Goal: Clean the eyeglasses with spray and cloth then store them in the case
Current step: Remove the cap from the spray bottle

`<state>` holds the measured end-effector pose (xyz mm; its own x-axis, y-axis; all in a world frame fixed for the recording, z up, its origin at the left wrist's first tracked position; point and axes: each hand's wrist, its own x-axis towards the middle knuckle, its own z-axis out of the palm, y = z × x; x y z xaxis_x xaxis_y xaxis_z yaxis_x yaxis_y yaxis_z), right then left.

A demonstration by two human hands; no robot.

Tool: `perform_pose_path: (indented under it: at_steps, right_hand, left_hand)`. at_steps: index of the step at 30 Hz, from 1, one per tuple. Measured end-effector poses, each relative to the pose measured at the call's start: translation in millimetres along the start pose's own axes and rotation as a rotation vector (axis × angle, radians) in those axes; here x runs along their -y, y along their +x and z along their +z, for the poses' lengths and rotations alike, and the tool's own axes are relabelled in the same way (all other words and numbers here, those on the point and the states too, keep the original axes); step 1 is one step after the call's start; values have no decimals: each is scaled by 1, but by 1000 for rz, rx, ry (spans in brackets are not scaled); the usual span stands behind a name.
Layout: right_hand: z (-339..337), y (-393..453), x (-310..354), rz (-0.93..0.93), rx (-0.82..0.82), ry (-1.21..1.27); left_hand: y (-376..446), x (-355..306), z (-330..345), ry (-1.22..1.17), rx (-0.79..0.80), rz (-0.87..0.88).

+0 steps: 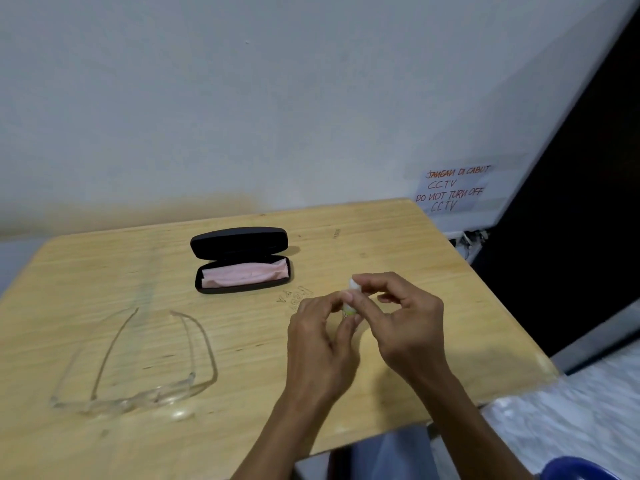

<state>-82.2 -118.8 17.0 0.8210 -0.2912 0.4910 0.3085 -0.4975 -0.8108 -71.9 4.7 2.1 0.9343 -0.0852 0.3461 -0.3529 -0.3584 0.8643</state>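
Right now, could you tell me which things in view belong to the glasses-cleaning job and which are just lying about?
Part of the job:
- clear eyeglasses, unfolded on the wooden table
- small spray bottle, held between left hand and right hand
- black case, open
- pink cloth inside the case

Just there:
- handwritten CCTV notice on the wall
- blue object, bottom right

Dim even light, soft blur, wide-angle distortion

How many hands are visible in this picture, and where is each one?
2. The left hand and the right hand meet above the table, right of the eyeglasses. Both hold the small spray bottle, mostly hidden by the fingers.
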Motion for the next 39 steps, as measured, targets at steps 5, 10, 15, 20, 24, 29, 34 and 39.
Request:
perform_pose_path:
  at_steps: [5, 10, 15, 20, 24, 29, 34, 39]
  right_hand:
    - [-6, -5, 2, 7, 13, 14]
    - [-8, -3, 6, 27, 31, 30]
    - [-13, 2, 5, -2, 58, 38]
    - [-26, 17, 21, -4, 16, 224]
    - [-50, 42, 37, -61, -72, 293]
    - [-41, 24, 7, 59, -88, 112]
    - [-19, 5, -28, 196, -110, -105]
    - [-5, 5, -56, 246, -29, -358]
  left_hand:
    - [-10, -1, -2, 39, -2, 46]
    - [-8, 0, -5, 72, 5, 93]
    - [-3, -3, -9, 59, 23, 121]
    - [-12, 13, -10, 40, 25, 32]
    - [-20, 10, -15, -5, 2, 16]
    - [-12, 5, -13, 20, -27, 18]
    - [-10, 16, -13, 67, -17, 36]
    - [-10, 21, -14, 65, -17, 13]
